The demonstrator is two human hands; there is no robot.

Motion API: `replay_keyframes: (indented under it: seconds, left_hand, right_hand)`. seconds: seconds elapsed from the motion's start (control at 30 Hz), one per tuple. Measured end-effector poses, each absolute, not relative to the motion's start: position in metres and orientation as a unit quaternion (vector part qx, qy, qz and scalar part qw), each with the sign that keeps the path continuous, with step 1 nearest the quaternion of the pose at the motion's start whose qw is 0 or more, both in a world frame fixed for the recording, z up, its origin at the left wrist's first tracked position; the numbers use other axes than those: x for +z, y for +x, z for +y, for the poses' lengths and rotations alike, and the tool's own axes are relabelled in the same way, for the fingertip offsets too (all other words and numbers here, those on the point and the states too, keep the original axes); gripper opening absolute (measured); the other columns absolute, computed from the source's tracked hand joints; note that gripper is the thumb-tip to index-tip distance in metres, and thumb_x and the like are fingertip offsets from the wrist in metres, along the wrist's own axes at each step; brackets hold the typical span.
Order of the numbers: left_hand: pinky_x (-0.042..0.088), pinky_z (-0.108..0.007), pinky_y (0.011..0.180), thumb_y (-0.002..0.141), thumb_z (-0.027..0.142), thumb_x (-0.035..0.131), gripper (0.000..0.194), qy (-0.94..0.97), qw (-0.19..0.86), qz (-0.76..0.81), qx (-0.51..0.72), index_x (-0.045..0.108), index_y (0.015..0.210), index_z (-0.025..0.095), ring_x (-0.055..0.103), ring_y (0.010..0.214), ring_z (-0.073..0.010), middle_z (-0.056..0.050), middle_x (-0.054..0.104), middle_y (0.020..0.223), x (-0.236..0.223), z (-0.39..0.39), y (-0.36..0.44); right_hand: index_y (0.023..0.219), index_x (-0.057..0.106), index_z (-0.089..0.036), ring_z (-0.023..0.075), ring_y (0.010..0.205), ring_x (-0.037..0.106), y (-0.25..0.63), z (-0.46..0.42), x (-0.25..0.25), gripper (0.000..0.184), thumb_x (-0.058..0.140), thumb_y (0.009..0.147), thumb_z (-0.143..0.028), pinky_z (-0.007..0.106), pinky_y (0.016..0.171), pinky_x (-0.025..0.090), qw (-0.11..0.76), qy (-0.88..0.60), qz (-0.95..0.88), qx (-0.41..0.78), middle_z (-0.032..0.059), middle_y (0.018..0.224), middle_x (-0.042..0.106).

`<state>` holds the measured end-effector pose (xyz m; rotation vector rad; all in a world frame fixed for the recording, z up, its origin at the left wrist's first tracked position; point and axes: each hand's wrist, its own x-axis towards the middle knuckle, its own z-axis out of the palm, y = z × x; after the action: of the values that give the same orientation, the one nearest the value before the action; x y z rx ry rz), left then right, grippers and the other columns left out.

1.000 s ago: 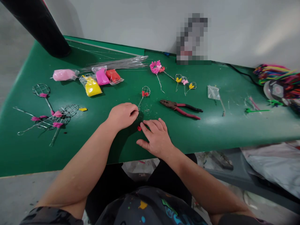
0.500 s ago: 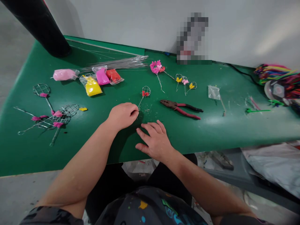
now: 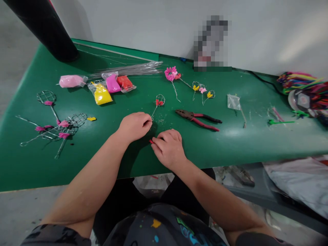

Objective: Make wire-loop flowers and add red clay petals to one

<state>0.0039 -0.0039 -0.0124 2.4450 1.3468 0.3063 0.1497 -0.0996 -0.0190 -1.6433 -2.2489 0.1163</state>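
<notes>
My left hand (image 3: 133,127) is closed on the wire stem of a miniature wire racket (image 3: 160,100), which has red clay where its round mesh head meets the stem. The head points away from me over the green table. Just to the right and nearer my body, my right hand (image 3: 169,147) pinches a small red piece of clay (image 3: 151,141) between thumb and fingertips, low at the tabletop. Pliers (image 3: 194,118) with red and black handles lie right of the racket. Larger wire rackets (image 3: 64,124) with pink clay are piled at the left.
Bags of pink clay (image 3: 71,81), yellow clay (image 3: 102,94), magenta clay (image 3: 112,83) and red clay (image 3: 125,83) lie by a bundle of wires (image 3: 143,68). Small finished wire pieces (image 3: 203,90) lie at the back. A black post (image 3: 56,37) stands at left, pipe cleaners (image 3: 317,92) at right.
My right hand's fingers have gone from spread to pinched together, and a red piece of clay now shows at their tips. My left hand keeps its hold on the racket.
</notes>
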Motion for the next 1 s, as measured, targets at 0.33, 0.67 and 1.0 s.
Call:
replay_keyframes:
  seconds: [0.33,0.67,1.0]
  left_hand:
    - [0.043,-0.027,0.068,0.077,0.027,0.043,0.019,0.826,0.242,0.480,0.170,0.060,0.077,0.019,0.057,0.079,-0.0151,-0.002,0.064,0.082,-0.008,-0.005,0.002]
    - [0.043,-0.023,0.053,0.075,0.032,0.046,0.018,0.706,0.458,0.474,0.259,0.057,0.075,0.018,0.050,0.055,-0.0094,0.002,0.056,0.063,0.003,-0.006,0.002]
    - [0.044,-0.023,0.053,0.067,0.023,0.051,0.013,0.673,0.498,0.488,0.246,0.057,0.077,0.019,0.050,0.054,-0.0088,0.003,0.057,0.064,0.001,-0.005,0.001]
  right_hand:
    - [0.074,0.063,-0.020,0.0161,0.079,0.055,0.153,-0.085,-0.016,0.014,0.050,0.079,-0.022,0.032,0.076,0.041,0.308,-0.573,-0.748,0.132,0.0029,0.077,0.063]
    - [0.075,0.060,-0.019,0.0149,0.076,0.057,0.157,-0.049,-0.005,0.014,0.047,0.078,-0.019,0.029,0.071,0.046,0.360,-0.544,-0.744,0.148,0.0041,0.076,0.062]
    - [0.072,0.056,-0.019,0.0138,0.071,0.057,0.155,-0.041,-0.016,0.011,0.046,0.078,-0.018,0.028,0.067,0.047,0.469,-0.508,-0.712,0.119,0.0025,0.071,0.061]
